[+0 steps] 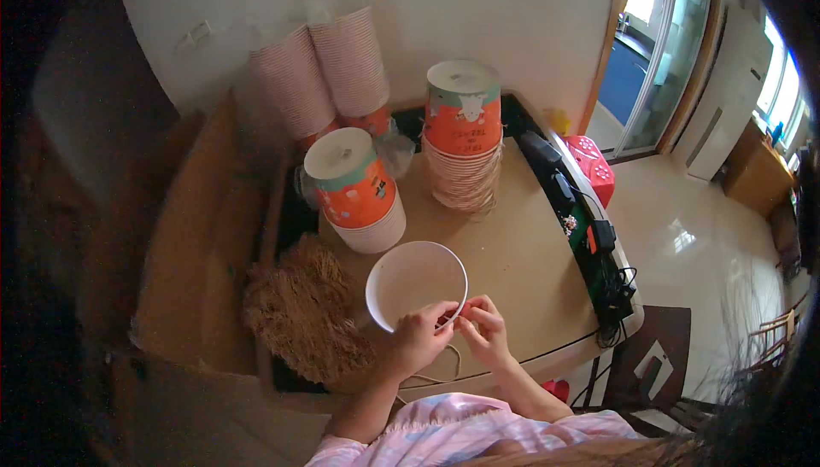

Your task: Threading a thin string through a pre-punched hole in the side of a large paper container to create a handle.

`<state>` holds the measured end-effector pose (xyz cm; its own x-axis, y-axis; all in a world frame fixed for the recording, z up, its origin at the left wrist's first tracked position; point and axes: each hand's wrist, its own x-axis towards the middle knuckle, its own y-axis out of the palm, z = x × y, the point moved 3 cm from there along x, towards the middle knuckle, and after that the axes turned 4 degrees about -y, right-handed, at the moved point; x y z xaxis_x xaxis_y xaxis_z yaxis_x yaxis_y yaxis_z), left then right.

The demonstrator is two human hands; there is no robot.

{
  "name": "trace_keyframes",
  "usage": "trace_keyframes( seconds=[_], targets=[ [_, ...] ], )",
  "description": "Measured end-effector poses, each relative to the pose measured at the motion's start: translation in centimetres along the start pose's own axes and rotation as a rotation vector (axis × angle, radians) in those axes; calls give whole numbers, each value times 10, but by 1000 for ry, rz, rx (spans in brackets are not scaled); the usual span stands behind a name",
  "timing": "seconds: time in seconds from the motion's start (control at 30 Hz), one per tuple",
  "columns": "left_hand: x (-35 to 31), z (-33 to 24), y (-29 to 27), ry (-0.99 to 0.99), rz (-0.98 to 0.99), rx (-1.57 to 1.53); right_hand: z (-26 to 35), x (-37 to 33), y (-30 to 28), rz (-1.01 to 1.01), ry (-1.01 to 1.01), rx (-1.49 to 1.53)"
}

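A white paper bucket (417,275) stands on the table in front of me, its open mouth facing up toward me. My left hand (424,329) is closed on its near right rim, fingertips reaching inside. At the same spot on the rim, the fingers of my right hand (485,330) are pinched together; what lies between them is too small to make out. A thin pale cord (456,366) trails below both hands and curves left over the table's near edge. Left of the bucket lies a big bundle of brown cords (303,309).
Behind the bucket stands an upside-down stack of orange printed buckets (363,198). Farther right is another stack (465,125) with cords hanging around its lower part. Two tall pale stacks (350,61) lean near the wall. Cables and adapters (605,236) line the table's right edge.
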<state>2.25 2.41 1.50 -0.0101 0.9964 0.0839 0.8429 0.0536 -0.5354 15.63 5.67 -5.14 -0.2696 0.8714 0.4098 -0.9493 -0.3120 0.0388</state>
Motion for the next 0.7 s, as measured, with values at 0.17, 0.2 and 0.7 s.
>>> trace_keyframes(
  seconds=[0.17, 0.2, 0.7],
  targets=[
    [3, 8, 6, -70, -5, -16, 0, -2, -7, 8, -5, 57],
    [4, 6, 5, -70, 6, -14, 1, -5, -10, -3, -1, 57],
    [9, -9, -1, -42, 11, -44, 1, -3, -7, 68, 129, 214]
  ],
)
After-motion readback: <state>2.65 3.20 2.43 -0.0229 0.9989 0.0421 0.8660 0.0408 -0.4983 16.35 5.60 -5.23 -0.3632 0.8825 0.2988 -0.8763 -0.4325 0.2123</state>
